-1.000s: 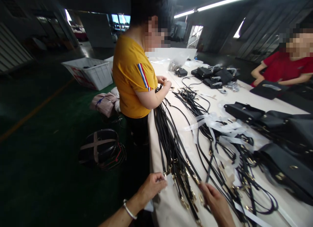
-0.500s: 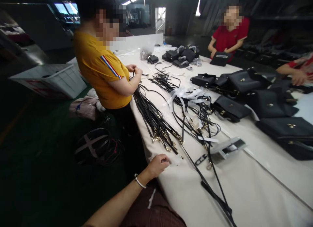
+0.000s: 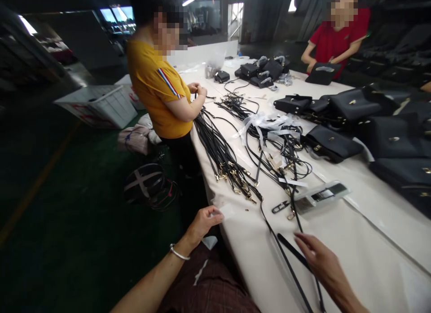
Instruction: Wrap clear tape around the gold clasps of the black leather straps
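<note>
My left hand point(image 3: 206, 223) is at the table's near left edge, thumb and fingers pinched on a thin piece of clear plastic film point(image 3: 228, 212). Below it, over my lap, shows another pale translucent scrap point(image 3: 209, 242). My right hand point(image 3: 319, 261) hovers above a black strap point(image 3: 292, 250), its fingers stretched out and slightly apart, slightly blurred; nothing shows in it. Beyond my left hand lies a bundle of black straps point(image 3: 218, 147) with gold-coloured clasps. Thread snips point(image 3: 280, 207) rest beside a clear plastic box point(image 3: 323, 196).
A co-worker in a yellow shirt point(image 3: 151, 84) stands at the table's left side, handling straps. Another in red point(image 3: 340, 43) holds a black bag at the far side. Several black bags point(image 3: 336, 142) line the right. White bins point(image 3: 101, 106) stand on the floor.
My right hand has come into view at the lower right, over the strap. My left hand has drawn back slightly towards me. The view has turned a little to the left.
</note>
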The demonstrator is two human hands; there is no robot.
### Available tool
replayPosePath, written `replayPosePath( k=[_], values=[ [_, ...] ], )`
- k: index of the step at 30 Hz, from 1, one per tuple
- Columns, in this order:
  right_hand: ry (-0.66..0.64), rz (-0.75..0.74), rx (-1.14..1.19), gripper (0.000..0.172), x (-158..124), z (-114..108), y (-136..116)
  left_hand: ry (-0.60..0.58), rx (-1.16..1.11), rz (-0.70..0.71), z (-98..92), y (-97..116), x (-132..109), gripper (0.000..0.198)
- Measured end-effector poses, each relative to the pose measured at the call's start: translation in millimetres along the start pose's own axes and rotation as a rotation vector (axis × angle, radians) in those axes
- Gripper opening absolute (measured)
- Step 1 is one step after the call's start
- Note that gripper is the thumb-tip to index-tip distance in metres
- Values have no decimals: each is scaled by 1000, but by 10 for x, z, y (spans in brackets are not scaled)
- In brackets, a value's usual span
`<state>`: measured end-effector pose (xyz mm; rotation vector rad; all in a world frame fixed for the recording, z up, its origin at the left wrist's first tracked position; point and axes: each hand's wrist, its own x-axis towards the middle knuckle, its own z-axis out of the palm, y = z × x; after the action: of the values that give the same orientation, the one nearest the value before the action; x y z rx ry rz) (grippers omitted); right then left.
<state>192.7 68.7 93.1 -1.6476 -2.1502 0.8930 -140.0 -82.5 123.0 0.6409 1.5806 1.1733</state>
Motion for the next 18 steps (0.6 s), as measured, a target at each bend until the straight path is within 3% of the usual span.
replayPosePath(
  k=[2, 5, 9, 13, 18],
  values=[
    [-104, -131, -71, 21, 451, 225, -257, 50, 72, 42, -108, -21, -148, 35],
    [-125, -202, -128, 29, 1074, 613, -712, 138, 296, 138, -279, -16, -348, 26],
    [-157, -156, -233, 14, 1459, 933, -1007, 183, 415, 145, -455, -5, -469, 18],
    [-177, -86, -272, 7, 1526, 949, -1005, 227, 233, 57, -539, -48, -374, 18],
    [-157, 87, -130, 11, 1484, 623, -1029, 131, -33, 38, -571, -62, -90, 35]
  ],
)
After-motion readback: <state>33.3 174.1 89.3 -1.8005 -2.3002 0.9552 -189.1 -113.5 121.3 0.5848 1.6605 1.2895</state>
